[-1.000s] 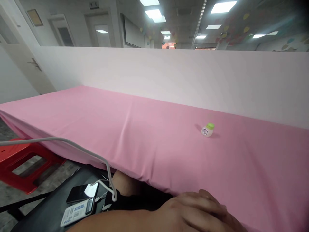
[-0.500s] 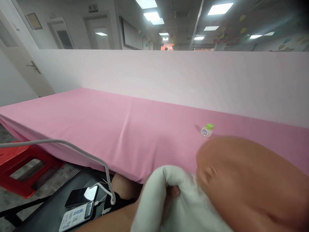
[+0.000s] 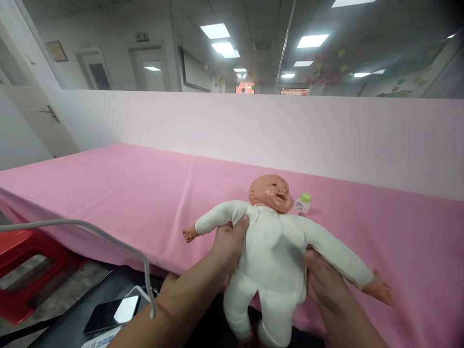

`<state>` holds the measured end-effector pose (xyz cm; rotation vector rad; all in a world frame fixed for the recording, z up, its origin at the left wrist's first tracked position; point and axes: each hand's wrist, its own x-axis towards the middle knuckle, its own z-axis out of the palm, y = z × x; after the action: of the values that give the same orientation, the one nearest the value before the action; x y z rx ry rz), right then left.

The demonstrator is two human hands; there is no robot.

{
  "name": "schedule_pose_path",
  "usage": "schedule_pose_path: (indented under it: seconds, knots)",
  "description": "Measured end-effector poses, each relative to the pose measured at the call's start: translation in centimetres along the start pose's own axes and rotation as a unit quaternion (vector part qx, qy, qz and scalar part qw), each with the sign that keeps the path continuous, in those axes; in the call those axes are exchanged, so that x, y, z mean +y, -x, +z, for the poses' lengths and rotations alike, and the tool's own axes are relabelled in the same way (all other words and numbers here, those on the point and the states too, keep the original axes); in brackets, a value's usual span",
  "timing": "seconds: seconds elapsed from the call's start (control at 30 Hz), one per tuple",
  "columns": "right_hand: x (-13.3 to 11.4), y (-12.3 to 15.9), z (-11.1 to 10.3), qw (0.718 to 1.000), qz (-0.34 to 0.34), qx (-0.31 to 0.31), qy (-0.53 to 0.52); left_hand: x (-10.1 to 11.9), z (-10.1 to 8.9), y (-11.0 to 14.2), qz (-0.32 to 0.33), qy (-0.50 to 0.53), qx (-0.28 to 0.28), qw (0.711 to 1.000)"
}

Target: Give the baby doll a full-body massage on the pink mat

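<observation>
A baby doll (image 3: 273,256) with a white cloth body and a hard plastic head faces up, its arms spread and its legs toward me. My left hand (image 3: 231,241) grips its side under the arm, thumb on the chest. On the other side, my right hand (image 3: 321,275) is wrapped round the doll beneath its other arm; most of those fingers are hidden behind the body. Just beside the doll's head, a small clear bottle (image 3: 303,203) with a green cap stands on the pink cloth (image 3: 152,193).
A white partition (image 3: 217,123) with glass above it runs behind the cloth-covered table. At the lower left are a red plastic stool (image 3: 32,270), a black phone (image 3: 108,314) on a dark seat, and a grey cable (image 3: 108,237) crossing in front.
The doll has moved from close to the camera at lower right out over the pink cloth, and turned so its face and front show. Both my hands now show at its sides.
</observation>
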<state>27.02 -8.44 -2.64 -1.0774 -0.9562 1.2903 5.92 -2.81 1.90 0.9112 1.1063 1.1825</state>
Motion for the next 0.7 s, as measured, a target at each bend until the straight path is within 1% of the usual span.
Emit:
schedule_pose_path:
  seconds: [0.1,0.17,0.23,0.3,0.4,0.5,0.6,0.7]
  knots:
    - [-1.4,-3.0,1.3,0.999,-0.033,0.017,-0.018,1.0,0.8,-2.5,0.003,-0.005,0.003,1.0]
    - [-2.1,-4.8,1.8,0.997,-0.048,0.037,-0.044,1.2,1.2,-4.2,0.013,-0.001,-0.001,1.0]
    - [-2.4,-6.3,2.0,0.995,-0.04,0.054,-0.07,1.2,1.6,-5.9,0.023,0.001,-0.01,1.0]
    - [-2.4,-7.8,1.9,0.995,-0.018,0.059,-0.078,1.1,1.9,-7.4,0.026,-0.007,-0.016,0.999]
    - [-2.1,-9.9,1.5,0.997,-0.004,0.036,-0.064,0.6,2.1,-9.4,0.025,-0.037,-0.02,0.999]
    - [-1.5,-11.8,1.1,0.998,0.001,0.018,-0.054,-0.1,2.0,-11.2,0.023,-0.093,-0.012,0.995]
    - [-0.6,-13.1,0.8,0.998,0.024,0.039,-0.045,-1.0,1.6,-12.6,0.02,-0.155,0.002,0.988]
    - [0.6,-14.0,0.3,0.997,0.037,0.053,-0.044,-1.7,1.2,-13.2,0.024,-0.172,0.005,0.985]
